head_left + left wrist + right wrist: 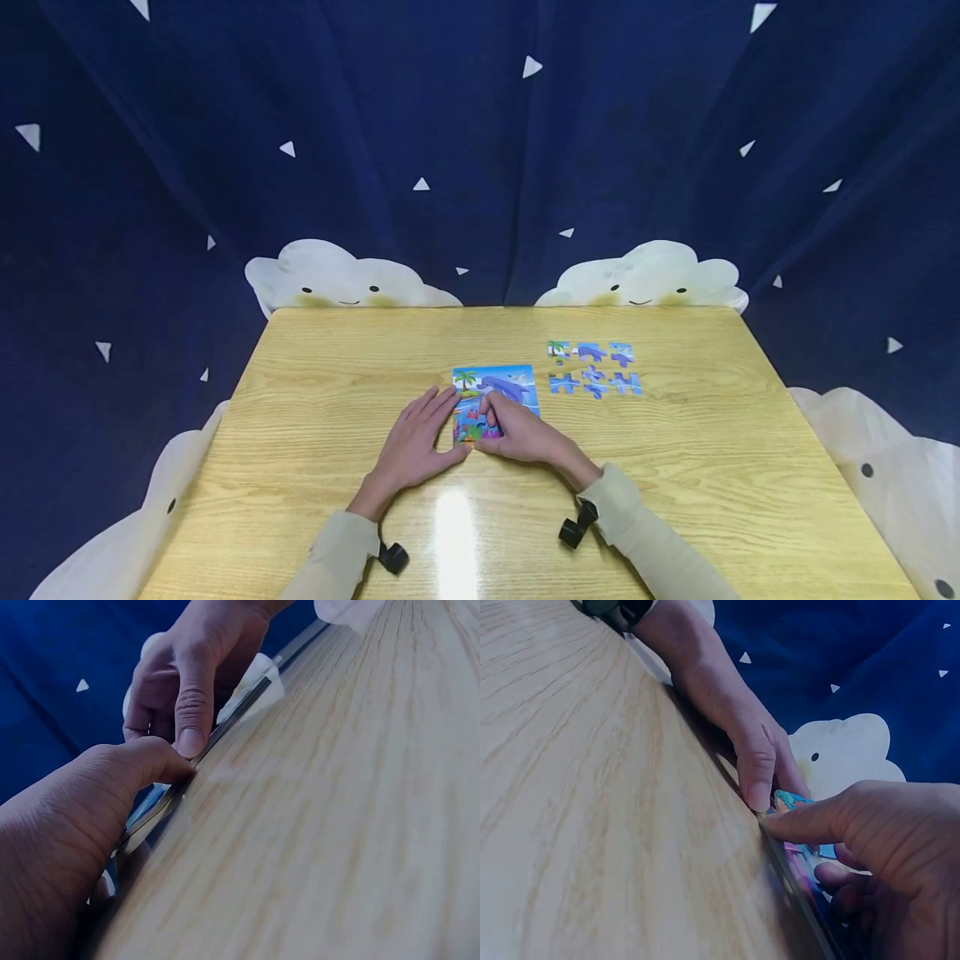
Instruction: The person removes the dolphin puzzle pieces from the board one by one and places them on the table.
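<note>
A small jigsaw puzzle [507,387] with a dolphin, a palm tree and sea-bed colours lies on the wooden table. My left hand [414,442] rests along its left edge, fingers extended and thumb by the near edge. Over the lower part, my right hand [525,431] has its fingers curled and its thumb at the near edge. Between that thumb and the fingers is a colourful puzzle piece [789,799], its corner slightly raised in the right wrist view. Both thumb tips come close together there. The right fingertips are partly hidden.
Several loose puzzle pieces [595,375] lie in two rows to the right, beyond the right hand. The wooden table [315,358] ends at a dark blue curtain [480,125] with white triangles and cloud shapes. Black wrist cameras [573,532] hang below both sleeves.
</note>
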A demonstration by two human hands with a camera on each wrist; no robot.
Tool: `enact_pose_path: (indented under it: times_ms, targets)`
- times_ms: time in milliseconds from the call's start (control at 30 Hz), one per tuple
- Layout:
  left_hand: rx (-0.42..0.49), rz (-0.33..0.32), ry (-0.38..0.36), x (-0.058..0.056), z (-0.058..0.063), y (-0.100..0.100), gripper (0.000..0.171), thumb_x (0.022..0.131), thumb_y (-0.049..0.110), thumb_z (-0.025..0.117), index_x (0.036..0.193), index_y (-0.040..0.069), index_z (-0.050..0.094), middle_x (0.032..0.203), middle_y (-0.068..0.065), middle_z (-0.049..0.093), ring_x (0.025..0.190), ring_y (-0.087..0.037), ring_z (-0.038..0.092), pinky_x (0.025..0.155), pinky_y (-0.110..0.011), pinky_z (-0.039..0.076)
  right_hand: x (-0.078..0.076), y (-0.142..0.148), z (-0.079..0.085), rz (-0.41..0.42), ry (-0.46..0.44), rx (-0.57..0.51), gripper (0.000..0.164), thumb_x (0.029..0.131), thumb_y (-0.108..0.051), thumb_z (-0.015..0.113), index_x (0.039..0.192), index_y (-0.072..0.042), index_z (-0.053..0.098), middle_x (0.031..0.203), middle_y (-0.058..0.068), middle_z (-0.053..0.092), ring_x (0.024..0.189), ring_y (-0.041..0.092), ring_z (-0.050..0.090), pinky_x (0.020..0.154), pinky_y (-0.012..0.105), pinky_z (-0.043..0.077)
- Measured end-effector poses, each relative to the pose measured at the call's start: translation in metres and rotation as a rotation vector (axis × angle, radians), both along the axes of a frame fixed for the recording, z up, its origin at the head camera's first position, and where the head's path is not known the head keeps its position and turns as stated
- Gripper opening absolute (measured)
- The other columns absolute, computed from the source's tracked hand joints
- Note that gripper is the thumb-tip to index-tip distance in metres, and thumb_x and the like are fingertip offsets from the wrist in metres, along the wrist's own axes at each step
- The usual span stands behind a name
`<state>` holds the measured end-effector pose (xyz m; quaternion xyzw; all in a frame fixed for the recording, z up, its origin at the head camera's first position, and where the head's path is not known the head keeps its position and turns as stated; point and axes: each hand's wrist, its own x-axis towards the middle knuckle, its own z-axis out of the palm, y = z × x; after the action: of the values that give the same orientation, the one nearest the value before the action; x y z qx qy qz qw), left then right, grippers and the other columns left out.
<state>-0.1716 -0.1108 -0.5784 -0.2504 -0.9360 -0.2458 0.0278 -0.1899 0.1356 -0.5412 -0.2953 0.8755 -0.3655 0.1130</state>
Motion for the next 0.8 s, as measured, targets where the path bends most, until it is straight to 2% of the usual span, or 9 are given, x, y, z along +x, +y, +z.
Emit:
enact_pose_path:
  times_ms: [100, 233, 367, 667, 800]
  targets:
    - [0.001, 0.002, 0.000, 0.0002, -0.0011, 0.0001, 0.089, 0.093, 0.070, 0.058, 0.165, 0.024, 0.035, 0.170, 0.007, 0.030, 0.159, -0.025, 0.021, 0.124, -0.054, 0.024, 0.0009, -0.0007, -0.0016, -0.013, 0.016, -0.016, 0.043, 0.088, -0.025, 0.084, 0.115, -0.011, 0.054, 0.101, 0.003, 0.056, 0.085, 0.013, 0.051, 0.076, 0.029, 0.046]
    - [-0.017, 0.005, -0.006, 0.0007, -0.0022, -0.0014, 0.090, 0.093, 0.073, 0.056, 0.165, 0.024, 0.034, 0.171, 0.008, 0.029, 0.160, -0.025, 0.020, 0.125, -0.052, 0.024, 0.0020, -0.0050, -0.0066, -0.055, 0.064, -0.030, 0.044, 0.085, -0.032, 0.088, 0.113, -0.014, 0.059, 0.104, -0.002, 0.060, 0.093, 0.013, 0.058, 0.085, 0.032, 0.051]
    - [-0.033, 0.002, 0.002, 0.0021, -0.0018, -0.0024, 0.090, 0.093, 0.075, 0.052, 0.165, 0.024, 0.034, 0.171, 0.007, 0.030, 0.159, -0.025, 0.021, 0.124, -0.052, 0.024, 0.0030, -0.0083, -0.0091, -0.071, 0.093, -0.052, 0.043, 0.081, -0.038, 0.091, 0.108, -0.014, 0.066, 0.101, -0.005, 0.066, 0.093, 0.011, 0.062, 0.085, 0.030, 0.054]
    - [-0.039, -0.012, 0.017, -0.0005, -0.0005, 0.0000, 0.091, 0.093, 0.075, 0.052, 0.166, 0.023, 0.032, 0.171, 0.006, 0.030, 0.159, -0.025, 0.021, 0.125, -0.052, 0.024, 0.0016, -0.0055, -0.0060, -0.022, 0.124, -0.049, 0.042, 0.077, -0.021, 0.093, 0.108, -0.008, 0.068, 0.098, 0.000, 0.068, 0.091, 0.013, 0.062, 0.084, 0.028, 0.054]
    - [-0.015, -0.016, 0.022, -0.0012, 0.0007, -0.0004, 0.091, 0.093, 0.073, 0.055, 0.165, 0.020, 0.035, 0.170, 0.003, 0.032, 0.159, -0.028, 0.023, 0.124, -0.053, 0.024, 0.0005, -0.0052, -0.0058, -0.012, 0.141, -0.045, 0.041, 0.077, -0.020, 0.092, 0.109, -0.008, 0.068, 0.099, 0.000, 0.067, 0.092, 0.013, 0.062, 0.084, 0.029, 0.054]
